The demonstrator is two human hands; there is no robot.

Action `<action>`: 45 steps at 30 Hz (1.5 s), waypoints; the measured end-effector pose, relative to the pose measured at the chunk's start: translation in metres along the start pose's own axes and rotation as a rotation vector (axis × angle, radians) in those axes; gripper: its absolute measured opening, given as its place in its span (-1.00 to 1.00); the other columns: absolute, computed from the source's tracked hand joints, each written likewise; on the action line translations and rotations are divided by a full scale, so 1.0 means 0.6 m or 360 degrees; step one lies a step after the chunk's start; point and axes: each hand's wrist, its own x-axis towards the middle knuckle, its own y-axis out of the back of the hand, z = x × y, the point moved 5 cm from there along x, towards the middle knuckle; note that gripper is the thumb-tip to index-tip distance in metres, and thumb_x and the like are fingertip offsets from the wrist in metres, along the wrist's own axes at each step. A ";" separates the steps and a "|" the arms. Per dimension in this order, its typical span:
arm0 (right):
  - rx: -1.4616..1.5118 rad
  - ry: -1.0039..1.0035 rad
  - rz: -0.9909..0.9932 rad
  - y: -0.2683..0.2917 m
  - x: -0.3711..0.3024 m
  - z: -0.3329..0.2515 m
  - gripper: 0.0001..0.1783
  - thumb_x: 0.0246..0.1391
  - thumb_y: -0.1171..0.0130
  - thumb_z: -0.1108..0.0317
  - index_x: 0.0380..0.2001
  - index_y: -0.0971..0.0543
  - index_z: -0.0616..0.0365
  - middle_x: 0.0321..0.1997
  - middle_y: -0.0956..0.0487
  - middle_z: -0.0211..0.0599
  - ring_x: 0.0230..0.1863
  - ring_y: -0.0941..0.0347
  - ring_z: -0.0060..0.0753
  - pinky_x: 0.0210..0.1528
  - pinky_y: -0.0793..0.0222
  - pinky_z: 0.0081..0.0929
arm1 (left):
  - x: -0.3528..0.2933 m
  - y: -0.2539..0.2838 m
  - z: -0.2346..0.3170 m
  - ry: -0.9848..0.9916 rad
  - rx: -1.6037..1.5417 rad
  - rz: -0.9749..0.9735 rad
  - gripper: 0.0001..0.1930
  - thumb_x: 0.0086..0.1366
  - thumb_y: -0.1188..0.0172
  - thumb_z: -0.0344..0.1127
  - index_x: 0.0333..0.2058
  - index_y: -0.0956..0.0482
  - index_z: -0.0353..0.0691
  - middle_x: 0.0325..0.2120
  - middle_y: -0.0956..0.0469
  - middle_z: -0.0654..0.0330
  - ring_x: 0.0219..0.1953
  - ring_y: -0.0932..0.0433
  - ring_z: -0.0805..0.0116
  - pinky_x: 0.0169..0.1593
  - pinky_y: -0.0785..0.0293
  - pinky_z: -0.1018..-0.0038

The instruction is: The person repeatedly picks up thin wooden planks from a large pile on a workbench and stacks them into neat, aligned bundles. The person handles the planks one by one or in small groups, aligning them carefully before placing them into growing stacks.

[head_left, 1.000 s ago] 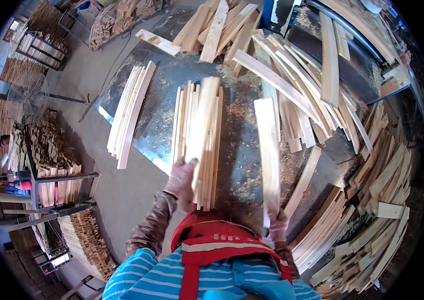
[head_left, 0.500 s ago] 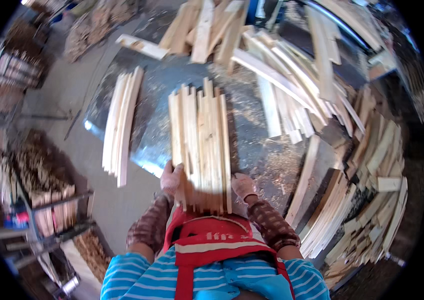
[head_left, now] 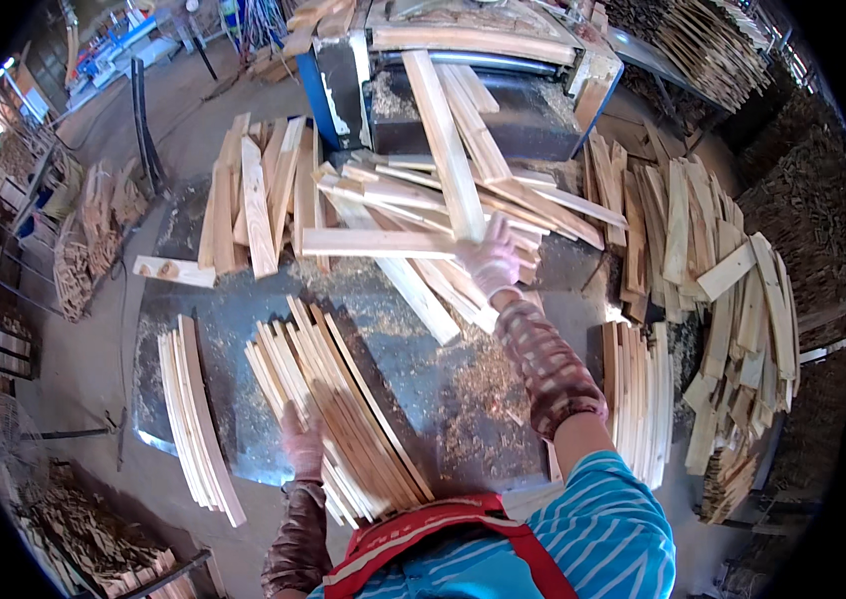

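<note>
A bundle of narrow wooden strips [head_left: 343, 399] lies slanted on the dark sheet-covered table, its near end against my red apron. My left hand [head_left: 301, 441], in a pale glove, rests on the bundle's left side with its fingers extended. My right hand [head_left: 491, 262], gloved too, is stretched out over the heap of loose strips [head_left: 413, 200]. Its fingers are apart, beside the lower end of a long board [head_left: 443, 145] that slopes down from the machine. Whether the palm touches that board I cannot tell.
A smaller row of strips [head_left: 193, 419] lies at the left table edge. The machine [head_left: 473, 100] stands beyond the heap. More boards [head_left: 263, 195] lie far left, with stacked strips [head_left: 637, 389] and a wood pile [head_left: 742, 299] at right. Sawdust [head_left: 493, 389] covers part of the table.
My right hand has left the bundle's side and reached forward to the loose strips. My left hand stays at the bundle, which now lies slanted. The view has tilted up, showing the machine.
</note>
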 end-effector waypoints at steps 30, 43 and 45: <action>0.0974 0.0136 -0.0827 -0.002 -0.248 -0.062 -0.10 0.10 -0.29 -0.01 0.41 -0.12 -0.01 -0.19 -0.63 0.03 -0.23 -0.66 -0.02 -0.28 -0.64 -0.27 | 0.091 -0.279 0.386 0.0129 -0.1143 -0.0874 0.12 0.18 -0.47 -0.18 0.50 0.19 -0.12 0.41 -0.12 -0.18 0.34 -0.31 -0.04 0.36 -0.29 0.10; -0.0338 0.0333 0.0130 0.161 0.189 -0.099 -0.12 0.03 -0.32 -0.08 0.34 -0.23 0.01 0.33 -0.38 0.00 0.27 -0.37 0.12 0.29 -0.30 -0.03 | 0.036 -0.174 0.326 0.0349 -0.1223 -0.1449 -0.21 0.20 -0.35 -0.49 0.38 -0.18 -0.29 0.11 -0.51 -0.05 -0.08 -0.64 0.21 0.02 -0.65 0.29; -0.0178 0.0089 -0.0181 0.136 0.187 -0.102 -0.14 0.03 -0.33 -0.05 0.32 -0.24 0.02 0.27 -0.43 0.05 0.21 -0.44 0.19 0.25 -0.37 -0.04 | 0.007 -0.150 0.289 0.0385 -0.1243 -0.1433 -0.13 0.22 -0.35 -0.50 0.44 -0.09 -0.18 0.13 -0.51 -0.02 -0.02 -0.63 0.21 0.08 -0.61 0.32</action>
